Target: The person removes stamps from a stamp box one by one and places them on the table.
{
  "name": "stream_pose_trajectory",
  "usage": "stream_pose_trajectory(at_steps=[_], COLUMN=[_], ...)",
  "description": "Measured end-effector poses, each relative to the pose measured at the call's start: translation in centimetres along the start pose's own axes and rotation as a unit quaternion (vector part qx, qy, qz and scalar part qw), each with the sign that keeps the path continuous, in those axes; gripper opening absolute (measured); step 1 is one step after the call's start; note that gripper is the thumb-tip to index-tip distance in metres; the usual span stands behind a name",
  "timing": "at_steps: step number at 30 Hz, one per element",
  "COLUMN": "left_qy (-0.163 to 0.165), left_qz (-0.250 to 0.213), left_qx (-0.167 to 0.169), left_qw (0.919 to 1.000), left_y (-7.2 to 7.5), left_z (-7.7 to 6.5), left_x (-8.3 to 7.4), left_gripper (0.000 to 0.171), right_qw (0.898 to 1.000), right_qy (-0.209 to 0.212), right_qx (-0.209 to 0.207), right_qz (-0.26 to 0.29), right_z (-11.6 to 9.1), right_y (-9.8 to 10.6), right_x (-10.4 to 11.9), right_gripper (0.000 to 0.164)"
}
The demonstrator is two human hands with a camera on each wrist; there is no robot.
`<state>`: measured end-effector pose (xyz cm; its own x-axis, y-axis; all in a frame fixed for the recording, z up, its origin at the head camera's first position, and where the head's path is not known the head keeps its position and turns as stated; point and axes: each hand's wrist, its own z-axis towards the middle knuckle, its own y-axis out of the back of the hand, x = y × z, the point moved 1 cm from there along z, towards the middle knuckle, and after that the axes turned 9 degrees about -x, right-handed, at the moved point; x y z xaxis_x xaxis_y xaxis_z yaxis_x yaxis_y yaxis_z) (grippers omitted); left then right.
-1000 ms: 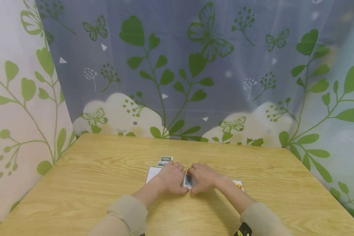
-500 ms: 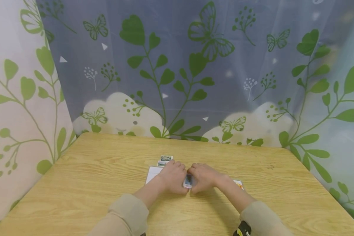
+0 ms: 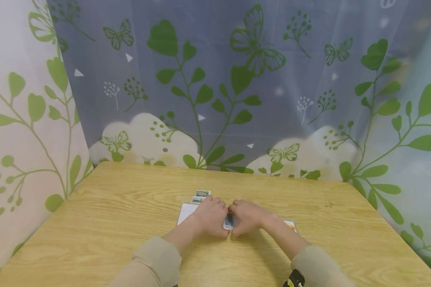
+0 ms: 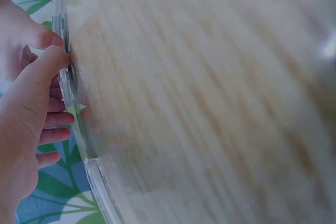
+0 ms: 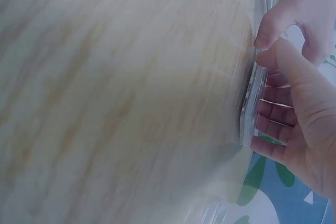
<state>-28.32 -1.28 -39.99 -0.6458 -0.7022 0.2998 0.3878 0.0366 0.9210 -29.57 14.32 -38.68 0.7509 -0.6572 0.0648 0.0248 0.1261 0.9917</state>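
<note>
Between the two hands lies a small flat clear plastic case (image 3: pixel 228 222) with a dark, pale-bordered picture in it. My left hand (image 3: pixel 211 217) holds its left side, and the thumb sits at its near edge. My right hand (image 3: pixel 249 218) grips the opposite side, partly covering it. In the right wrist view the case's layered clear edge (image 5: pixel 251 106) stands between the right thumb and fingers. The two thumbs nearly meet there. Two small stamp-like picture cards (image 3: pixel 202 193) lie just beyond the left hand.
A white, grey-edged flat sheet or case (image 3: pixel 186 212) lies partly under the left forearm. Another flat item with an orange print (image 3: pixel 291 225) shows beyond the right forearm. All rest on a wood-grain table (image 3: pixel 129 191); a patterned curtain (image 3: pixel 215 79) hangs behind it.
The left hand has shifted very slightly to the right, covering a little more of the case's left side. Both hands keep their hold; the other items stay put.
</note>
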Motion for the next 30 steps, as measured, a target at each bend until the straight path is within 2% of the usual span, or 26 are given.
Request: stream_pose_trajectory(at_steps=[8, 15, 22, 30], left_qy=[0.027, 0.038, 0.039, 0.034], left_qz=[-0.035, -0.03, -0.024, -0.027], left_qx=[-0.006, 0.011, 0.027, 0.028], left_qw=[0.999, 0.9988, 0.9986, 0.9987], left_y=[-0.29, -0.65, -0.97, -0.96], left_z=[-0.34, -0.64, -0.82, -1.01], left_x=[0.03, 0.23, 0.22, 0.27], left_gripper=[0.05, 0.059, 0.064, 0.061], right_qw=[1.0, 1.0, 1.0, 0.999], right_qy=[-0.001, -0.013, -0.029, -0.036], right_qx=[-0.003, -0.001, 0.004, 0.009], right_qz=[0.007, -0.004, 0.003, 0.017], right_z=[0.07, 0.1, 0.01, 0.06], right_y=[-0.28, -0.12, -0.21, -0.26], right_x=[-0.06, 0.03, -0.03, -0.09], right_gripper=[0.054, 0.055, 0.058, 0.06])
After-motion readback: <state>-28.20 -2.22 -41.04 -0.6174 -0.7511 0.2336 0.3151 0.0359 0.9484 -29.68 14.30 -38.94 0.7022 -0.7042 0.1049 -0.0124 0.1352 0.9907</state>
